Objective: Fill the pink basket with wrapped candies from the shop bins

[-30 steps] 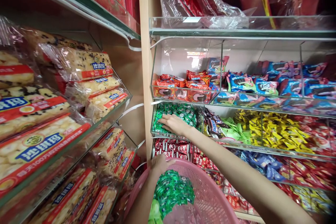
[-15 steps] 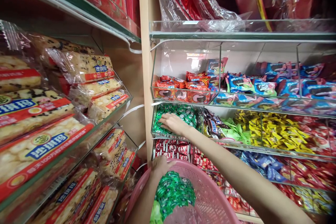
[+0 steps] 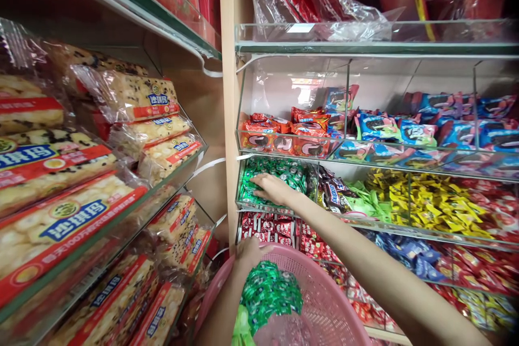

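Note:
A pink plastic basket (image 3: 336, 292) at the bottom holds a heap of green-wrapped candies (image 3: 270, 292) and some light green packets (image 3: 242, 327). My left hand (image 3: 249, 253) is closed on the basket's far left rim. Reaching into a clear shelf bin, my right hand (image 3: 273, 189) rests on the green candies there (image 3: 292, 171), palm down with its fingers apart. Nothing shows held in it. Red packets (image 3: 265, 227) lie in the bin below that hand.
Wrapped pastries (image 3: 73, 216) fill glass shelves at the left, beside a wooden post (image 3: 230, 119). Right of the green bin are dark chocolate bars (image 3: 330, 189) and yellow candies (image 3: 438, 205). Orange (image 3: 310, 132) and blue packets (image 3: 373, 125) sit one shelf up.
The view has shifted slightly, so the shelves appear a little further right. My right hand's fingers are a bit more spread over the green candies. My left hand stays on the basket rim.

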{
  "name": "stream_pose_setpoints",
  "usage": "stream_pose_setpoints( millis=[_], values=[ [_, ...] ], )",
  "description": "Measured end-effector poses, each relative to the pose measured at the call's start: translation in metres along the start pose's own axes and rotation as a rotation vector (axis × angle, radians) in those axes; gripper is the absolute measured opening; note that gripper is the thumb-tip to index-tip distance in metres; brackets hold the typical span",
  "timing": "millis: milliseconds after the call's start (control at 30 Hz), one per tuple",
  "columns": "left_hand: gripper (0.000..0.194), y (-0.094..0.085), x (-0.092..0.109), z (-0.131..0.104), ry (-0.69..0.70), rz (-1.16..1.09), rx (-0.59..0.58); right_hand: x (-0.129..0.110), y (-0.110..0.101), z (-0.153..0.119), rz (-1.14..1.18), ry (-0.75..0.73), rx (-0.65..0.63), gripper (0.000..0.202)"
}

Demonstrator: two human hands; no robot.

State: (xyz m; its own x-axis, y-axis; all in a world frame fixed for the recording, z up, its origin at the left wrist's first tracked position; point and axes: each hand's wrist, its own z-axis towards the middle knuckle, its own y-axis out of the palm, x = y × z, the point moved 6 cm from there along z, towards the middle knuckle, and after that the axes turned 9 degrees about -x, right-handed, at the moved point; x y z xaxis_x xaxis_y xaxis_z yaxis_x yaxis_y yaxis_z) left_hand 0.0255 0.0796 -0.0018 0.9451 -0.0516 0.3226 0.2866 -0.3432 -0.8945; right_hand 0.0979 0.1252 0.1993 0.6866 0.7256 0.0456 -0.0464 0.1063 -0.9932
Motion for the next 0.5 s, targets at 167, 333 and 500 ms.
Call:
stream_pose_setpoints(
  millis=[167,333,500],
  values=[
    [0.072,0.0,0.001,-0.001,-0.011,0.003,-0.012,0.0,0.001,-0.004,0.035,0.038,0.009,0.031],
    [0.071,-0.002,0.003,-0.003,-0.004,0.008,-0.013,-0.004,0.002,-0.003,-0.004,0.051,0.015,0.022],
    [0.072,-0.004,0.004,-0.003,0.003,0.023,-0.038,-0.013,-0.021,-0.022,0.037,0.045,0.162,0.02]
  ],
)
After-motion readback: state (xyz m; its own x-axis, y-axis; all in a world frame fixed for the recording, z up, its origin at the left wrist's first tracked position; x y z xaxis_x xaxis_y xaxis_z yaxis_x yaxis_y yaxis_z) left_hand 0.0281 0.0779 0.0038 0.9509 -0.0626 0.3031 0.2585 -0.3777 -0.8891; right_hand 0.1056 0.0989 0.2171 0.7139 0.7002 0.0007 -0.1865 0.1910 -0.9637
